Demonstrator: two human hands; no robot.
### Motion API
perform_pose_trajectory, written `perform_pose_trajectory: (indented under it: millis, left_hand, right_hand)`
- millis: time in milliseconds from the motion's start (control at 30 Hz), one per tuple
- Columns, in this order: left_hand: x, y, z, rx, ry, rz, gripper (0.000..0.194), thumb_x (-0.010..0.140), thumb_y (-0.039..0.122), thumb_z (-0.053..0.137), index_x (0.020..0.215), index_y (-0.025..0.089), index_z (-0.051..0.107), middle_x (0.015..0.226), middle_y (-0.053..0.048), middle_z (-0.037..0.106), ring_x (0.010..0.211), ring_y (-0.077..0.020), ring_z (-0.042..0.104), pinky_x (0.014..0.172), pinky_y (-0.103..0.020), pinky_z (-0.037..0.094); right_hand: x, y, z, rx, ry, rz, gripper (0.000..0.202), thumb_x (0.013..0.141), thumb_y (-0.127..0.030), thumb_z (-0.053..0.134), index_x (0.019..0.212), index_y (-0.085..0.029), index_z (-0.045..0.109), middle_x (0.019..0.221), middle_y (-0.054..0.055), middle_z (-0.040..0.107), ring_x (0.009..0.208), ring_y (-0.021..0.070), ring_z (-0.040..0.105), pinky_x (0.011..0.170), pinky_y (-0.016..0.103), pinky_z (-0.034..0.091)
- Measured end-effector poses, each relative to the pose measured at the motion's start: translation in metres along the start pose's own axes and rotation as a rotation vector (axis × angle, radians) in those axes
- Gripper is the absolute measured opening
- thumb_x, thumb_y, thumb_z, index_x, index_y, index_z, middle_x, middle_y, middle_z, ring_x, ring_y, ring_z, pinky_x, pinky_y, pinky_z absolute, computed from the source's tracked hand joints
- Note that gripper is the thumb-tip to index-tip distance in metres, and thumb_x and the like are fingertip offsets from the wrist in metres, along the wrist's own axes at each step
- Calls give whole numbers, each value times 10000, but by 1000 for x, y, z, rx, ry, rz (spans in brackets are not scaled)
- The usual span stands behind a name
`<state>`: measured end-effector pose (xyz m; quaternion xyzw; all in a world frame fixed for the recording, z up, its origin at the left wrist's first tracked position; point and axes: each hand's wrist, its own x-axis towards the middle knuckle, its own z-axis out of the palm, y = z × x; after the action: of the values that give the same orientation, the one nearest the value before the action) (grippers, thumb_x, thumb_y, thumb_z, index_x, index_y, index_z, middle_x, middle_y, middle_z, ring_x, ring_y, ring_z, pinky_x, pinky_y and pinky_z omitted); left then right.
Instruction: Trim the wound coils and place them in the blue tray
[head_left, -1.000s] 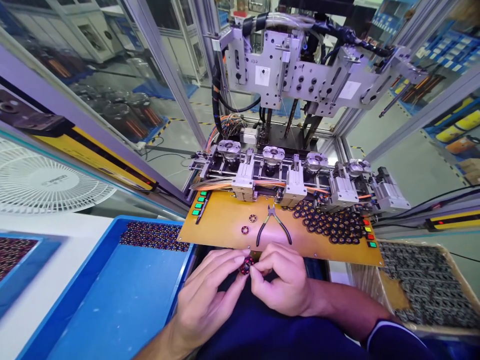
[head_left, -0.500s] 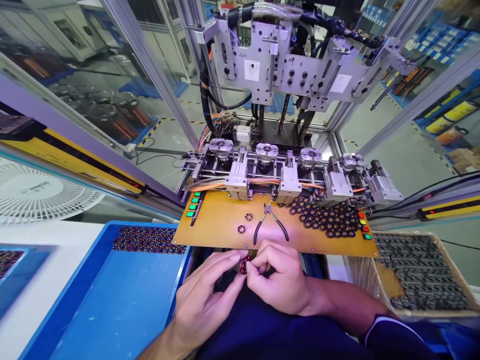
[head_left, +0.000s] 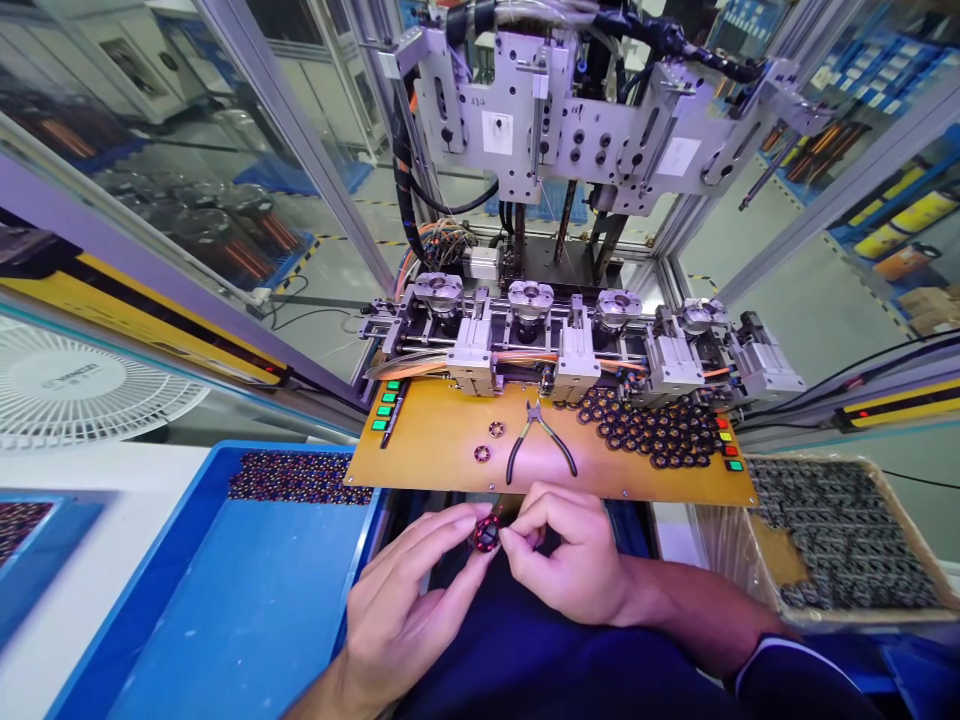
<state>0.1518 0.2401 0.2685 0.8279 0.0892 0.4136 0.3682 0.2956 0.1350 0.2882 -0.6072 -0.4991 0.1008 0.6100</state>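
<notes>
A small wound motor stator [head_left: 478, 543], a dark ring with red coils, is held upright between the thumb and fingertips of my left hand [head_left: 412, 590]. At the ring's right edge, my right hand [head_left: 574, 555] is closed in a pinch of thumb and forefinger; whatever lies between those tips is too small to make out. Beyond my hands, a pair of side cutters [head_left: 540, 440] rests on the tan work plate [head_left: 427, 450] with its dark handles spread. Two loose stators lie left of it, one nearer [head_left: 481, 454] and one farther [head_left: 496, 430].
Many dark stators [head_left: 652, 430] cover the plate's right part. Behind stands a winding machine [head_left: 525, 330] with several metal fixtures. A blue tray [head_left: 217, 600] with wound stators is at left, a lined box [head_left: 780, 555] of grey parts at right. Green buttons [head_left: 384, 411] edge the plate.
The stator has turned so its round face now shows. My right fingertips have shifted slightly right, from over the ring to its edge. My left hand keeps its hold.
</notes>
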Motion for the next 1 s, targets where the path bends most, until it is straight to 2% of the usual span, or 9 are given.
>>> perform_pose_trajectory:
  millis: [167, 333, 567, 700, 767, 833, 900, 1000]
  left_hand:
    - [0, 1, 3, -1, 3, 3, 690, 676, -90, 760, 1285, 191, 597, 1107, -66, 756, 974, -202, 737, 847, -341, 638]
    - [-1, 0, 5, -11, 7, -13, 709, 663, -113, 754, 1288, 184, 599, 1127, -67, 748, 984, -191, 732, 877, -328, 631]
    - [-5, 0, 8, -46, 33, -62, 706, 653, -119, 751, 1274, 184, 605, 1132, -74, 749, 989, -203, 734, 869, -342, 649]
    - [-1, -1, 13, -187, 99, -190, 618, 709, -98, 709, 1241, 201, 608, 1101, -45, 757, 971, -157, 741, 887, -274, 638]
    - [-1, -11, 17, -240, 130, -311, 519, 741, -45, 712, 1189, 201, 619, 1064, -45, 765, 935, -146, 751, 874, -251, 634]
    - [-4, -34, 21, -227, 146, -431, 418, 765, 55, 738, 1141, 190, 617, 1039, -66, 768, 895, -154, 759, 851, -264, 639]
    - [-10, -65, 27, -146, 149, -517, 375, 783, 193, 755, 1125, 175, 601, 1035, -96, 759, 874, -173, 757, 844, -314, 641]
    - [-26, -114, 37, -1, 137, -585, 414, 778, 344, 748, 1113, 160, 588, 1025, -119, 742, 910, -207, 741, 902, -417, 611]
  right_hand:
    - [-4, 3, -3, 26, -4, 12, 188, 812, -84, 615, 670, -179, 536, 572, -27, 540, 507, 73, 482, 477, 190, 395]
    - [-5, 4, -6, 46, 1, 15, 184, 809, -86, 613, 670, -179, 536, 575, -23, 550, 501, 73, 486, 474, 189, 401]
    - [-9, 6, -11, 108, 27, 90, 195, 791, -68, 608, 651, -176, 524, 557, -41, 518, 498, 65, 475, 489, 181, 402]
    - [-15, 20, -8, 133, -12, 210, 238, 848, -172, 610, 637, -173, 501, 579, -33, 539, 507, 67, 487, 495, 186, 420]
    - [-20, 36, -9, 37, -61, 252, 268, 902, -248, 588, 657, -168, 513, 593, -29, 564, 511, 68, 502, 488, 180, 425]
    - [-27, 59, -16, -99, -63, 269, 279, 932, -278, 570, 680, -161, 539, 596, -29, 579, 512, 69, 512, 480, 174, 421]
    - [-36, 84, -33, -232, -5, 277, 251, 926, -269, 585, 702, -157, 572, 610, -25, 588, 533, 81, 525, 508, 189, 432]
    - [-51, 119, -72, -476, 106, 277, 204, 910, -269, 602, 738, -162, 629, 699, 24, 616, 678, 143, 572, 672, 273, 482]
